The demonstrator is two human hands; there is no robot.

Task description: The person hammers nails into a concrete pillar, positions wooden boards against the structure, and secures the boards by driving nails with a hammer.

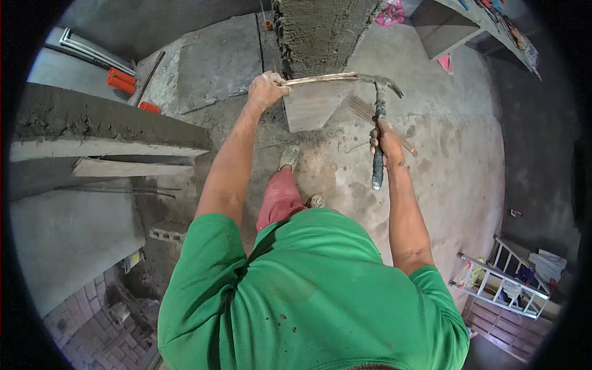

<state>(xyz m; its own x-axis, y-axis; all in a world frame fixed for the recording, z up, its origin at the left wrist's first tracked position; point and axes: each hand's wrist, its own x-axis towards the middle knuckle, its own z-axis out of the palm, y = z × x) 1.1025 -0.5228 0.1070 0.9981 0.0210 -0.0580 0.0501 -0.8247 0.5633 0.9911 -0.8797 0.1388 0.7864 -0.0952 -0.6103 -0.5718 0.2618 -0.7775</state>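
Observation:
My left hand [267, 91] is closed on the left end of a wooden board [317, 106], its fingers over the top edge. The board sits at the near face of a column coated in rough wet-looking mortar [324, 37]. My right hand [387, 140] is wrapped round the dark taped handle of a claw hammer [378, 161]. The hammer head is up beside the board's right end; whether they touch I cannot tell. A brush-like thing with bristles [362, 109] crosses behind the right hand; I cannot tell whether it is held or lies below.
On the left a mortared ledge [111, 123] juts in, with a loose wooden plank [132, 168] under it. Orange pipe pieces [121, 81] are at the upper left. A perforated block [168, 232] lies on the floor. An aluminium ladder [502, 283] is at the lower right, a tool-laden slab [493, 28] at upper right.

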